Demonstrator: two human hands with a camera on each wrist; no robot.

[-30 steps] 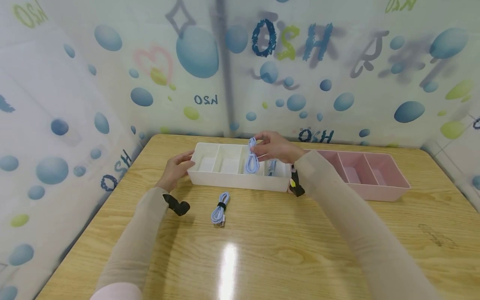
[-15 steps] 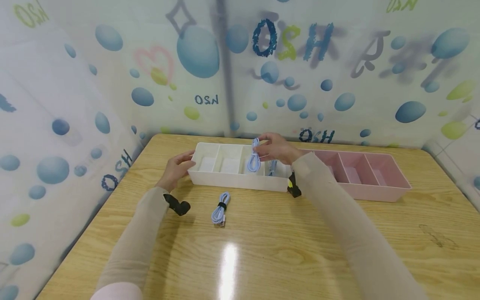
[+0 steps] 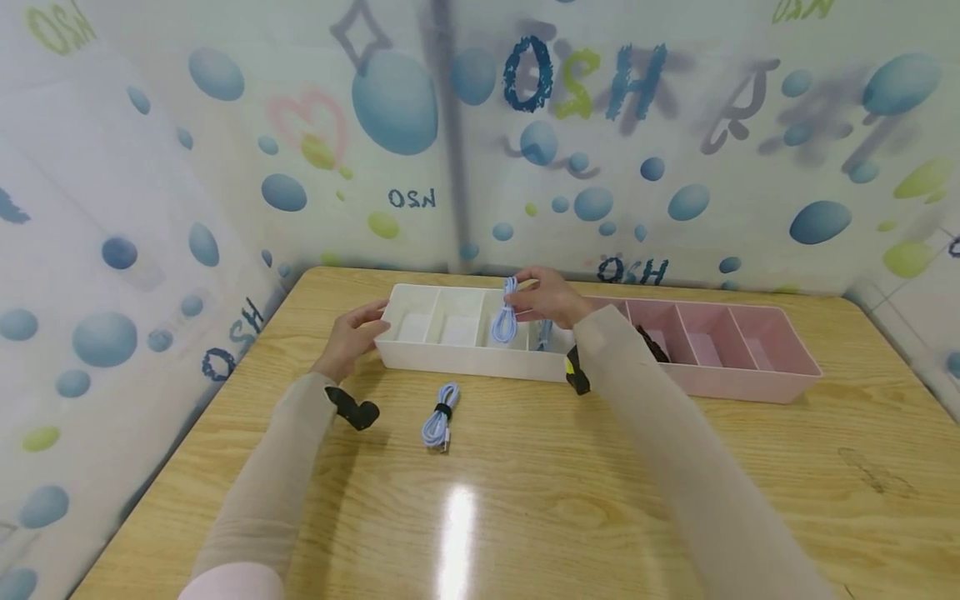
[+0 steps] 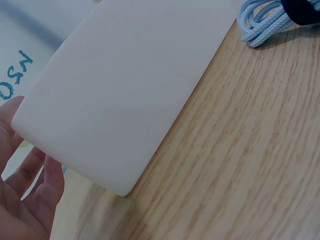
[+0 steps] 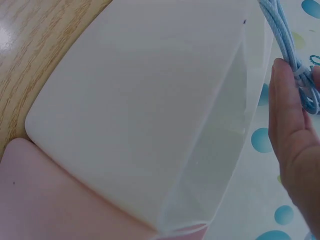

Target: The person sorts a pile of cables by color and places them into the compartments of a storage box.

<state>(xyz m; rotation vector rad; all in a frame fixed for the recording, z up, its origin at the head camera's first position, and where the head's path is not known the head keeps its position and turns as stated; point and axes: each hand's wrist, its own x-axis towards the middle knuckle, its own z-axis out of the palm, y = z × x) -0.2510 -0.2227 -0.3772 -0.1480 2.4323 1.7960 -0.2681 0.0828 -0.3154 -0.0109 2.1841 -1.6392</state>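
My right hand pinches a coiled light-blue cable, holding it upright over the third compartment of the white divided box. The right wrist view shows the coil at my fingertips, bound by a pale tie. Another blue cable bundle lies in the box's rightmost compartment, partly hidden by my wrist. With its fingers against the box's left end, my left hand touches the white wall. On the table in front lies a blue USB cable bundled with a black strap.
A pink divided box stands against the white box's right end, partly behind my right forearm. Something dark brown sits inside it. The wooden table meets a patterned curtain at the back.
My right hand and the cable have shifted slightly right. The right forearm has swung left, uncovering the dark thing in the pink box. My left hand stays put.
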